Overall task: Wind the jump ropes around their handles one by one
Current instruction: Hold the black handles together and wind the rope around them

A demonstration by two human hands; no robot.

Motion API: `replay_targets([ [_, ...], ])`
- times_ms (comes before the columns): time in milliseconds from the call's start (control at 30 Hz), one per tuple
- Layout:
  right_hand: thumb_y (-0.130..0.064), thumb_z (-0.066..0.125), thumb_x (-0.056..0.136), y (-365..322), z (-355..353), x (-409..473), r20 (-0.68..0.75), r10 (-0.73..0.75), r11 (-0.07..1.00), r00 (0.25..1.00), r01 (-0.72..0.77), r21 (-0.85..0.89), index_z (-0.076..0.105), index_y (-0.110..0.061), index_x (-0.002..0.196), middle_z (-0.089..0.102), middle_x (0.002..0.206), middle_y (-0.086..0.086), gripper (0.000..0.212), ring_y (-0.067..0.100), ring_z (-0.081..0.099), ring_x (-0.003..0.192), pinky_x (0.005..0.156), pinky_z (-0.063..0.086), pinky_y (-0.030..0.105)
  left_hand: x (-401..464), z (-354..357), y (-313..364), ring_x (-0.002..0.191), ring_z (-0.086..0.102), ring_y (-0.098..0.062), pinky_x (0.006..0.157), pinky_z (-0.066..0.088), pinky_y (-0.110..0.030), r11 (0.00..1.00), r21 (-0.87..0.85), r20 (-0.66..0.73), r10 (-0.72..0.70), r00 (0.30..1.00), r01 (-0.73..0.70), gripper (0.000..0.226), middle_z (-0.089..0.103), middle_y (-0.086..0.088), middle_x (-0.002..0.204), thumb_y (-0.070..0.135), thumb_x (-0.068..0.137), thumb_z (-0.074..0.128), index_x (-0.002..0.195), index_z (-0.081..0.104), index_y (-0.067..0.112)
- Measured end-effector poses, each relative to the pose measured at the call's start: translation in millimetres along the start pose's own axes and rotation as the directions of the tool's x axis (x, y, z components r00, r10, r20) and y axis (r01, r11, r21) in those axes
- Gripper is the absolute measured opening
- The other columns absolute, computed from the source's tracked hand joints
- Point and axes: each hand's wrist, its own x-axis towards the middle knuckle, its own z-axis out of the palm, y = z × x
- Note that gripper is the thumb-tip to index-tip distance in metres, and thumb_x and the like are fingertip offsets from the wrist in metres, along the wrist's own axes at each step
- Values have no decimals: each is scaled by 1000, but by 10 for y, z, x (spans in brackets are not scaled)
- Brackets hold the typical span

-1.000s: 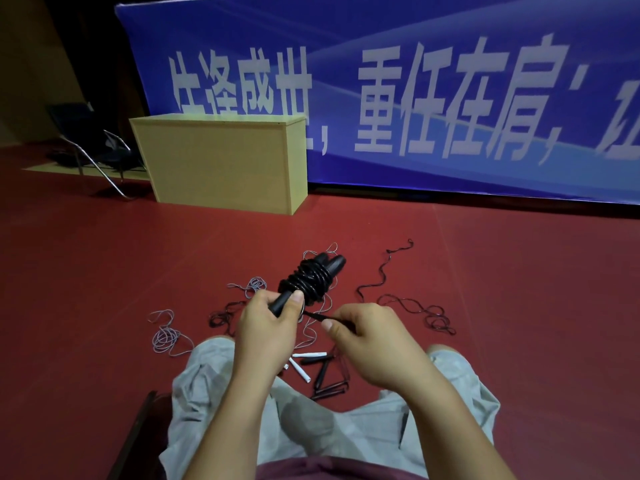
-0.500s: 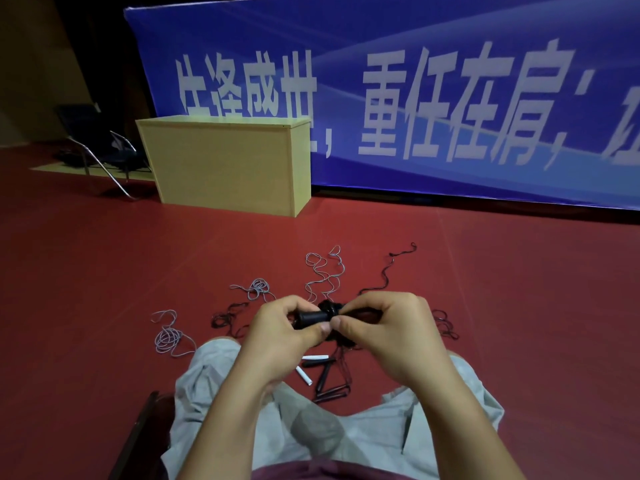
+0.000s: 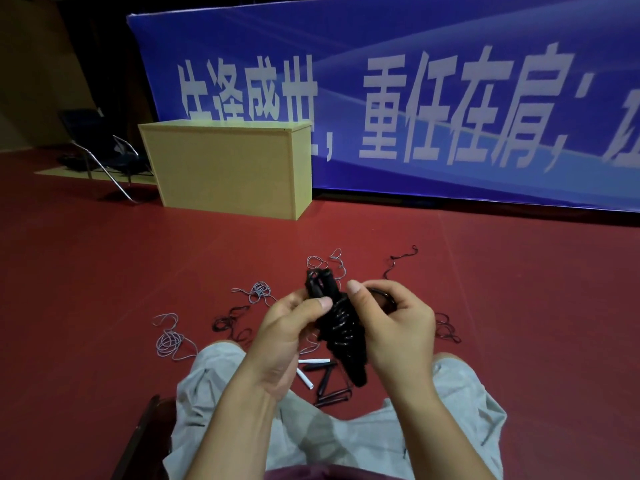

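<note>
Both hands grip black wound jump rope (image 3: pixel 341 327) over lap: left hand (image 3: pixel 287 327) thumb-pinches upper end, right hand (image 3: pixel 398 327) curls round a loose loop. Loose handles (image 3: pixel 320 370) on red floor (image 3: pixel 104 271) below; grey ropes (image 3: pixel 169 341) left; wooden box (image 3: pixel 228 171), blue banner (image 3: pixel 415 98) behind.

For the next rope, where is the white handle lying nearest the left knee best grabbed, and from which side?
Judging from this view, pinch the white handle around its middle, coming from above. It lies flat on the red floor, a slim straight stick angled toward the person, its sides free; black handles lie close on its right, so reach in from the left.
</note>
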Motion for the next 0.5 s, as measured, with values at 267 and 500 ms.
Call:
replay_targets([
  [267, -30, 77, 82, 35, 128, -27, -57, 106, 990, 993, -100, 103, 73, -21, 75, 67, 61, 3, 12, 10, 56, 54, 56, 48, 33, -26, 163, -85, 99, 67, -27, 86, 54, -43, 998, -52, -39, 17, 999, -19, 26, 71, -15, 106, 27, 84, 74, 108, 71, 18],
  [500, -27, 76, 84, 23, 138, -24, -18, 144, 980, 989, -140, 140, 72, -17, 77, 68, 65, 12, 12, 11, 57, 52, 56, 50, 35, -9, 102, -69, 100, 68, -14, 82, 55, -24, 993, 88, -34, 78, 996, -75, 27, 72, -7, 111, 15, 97, 54, 122, 62, 16],
])
